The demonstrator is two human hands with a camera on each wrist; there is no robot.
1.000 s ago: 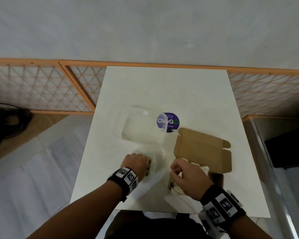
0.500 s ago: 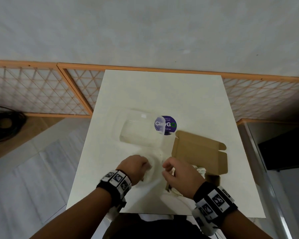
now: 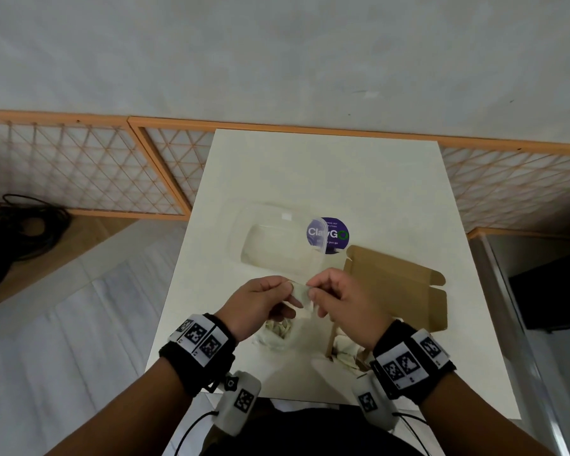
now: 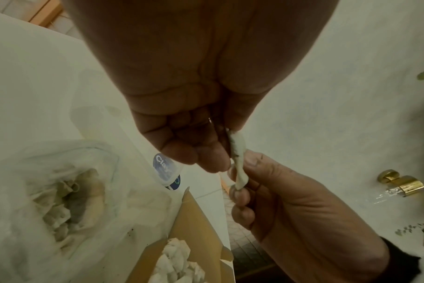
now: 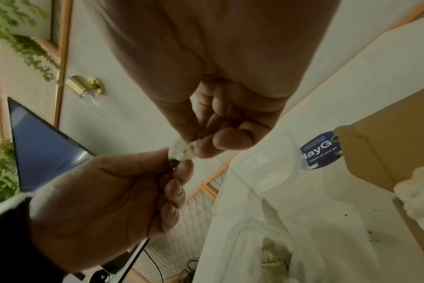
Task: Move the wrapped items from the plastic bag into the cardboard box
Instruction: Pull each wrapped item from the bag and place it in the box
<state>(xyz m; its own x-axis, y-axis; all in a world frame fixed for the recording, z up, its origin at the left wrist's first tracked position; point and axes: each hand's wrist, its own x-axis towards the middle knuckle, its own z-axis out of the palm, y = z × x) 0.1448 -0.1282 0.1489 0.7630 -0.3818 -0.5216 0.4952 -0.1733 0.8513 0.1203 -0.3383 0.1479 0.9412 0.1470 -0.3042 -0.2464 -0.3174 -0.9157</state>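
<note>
Near half of cardboard box [image 3: 396, 292] hidden behind right hand [image 3: 344, 302] at 5 o'clock, plastic bag [image 3: 278, 337] mostly masked by left hand [image 3: 259, 302], sticker [image 3: 333, 235] text part-covered.

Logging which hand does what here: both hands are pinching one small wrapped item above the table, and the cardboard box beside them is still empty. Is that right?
Not quite. The cardboard box is not empty: the left wrist view shows crumpled white wrapped items already inside it. The rest holds: the left hand and right hand both pinch one small wrapped item above the table.
</note>
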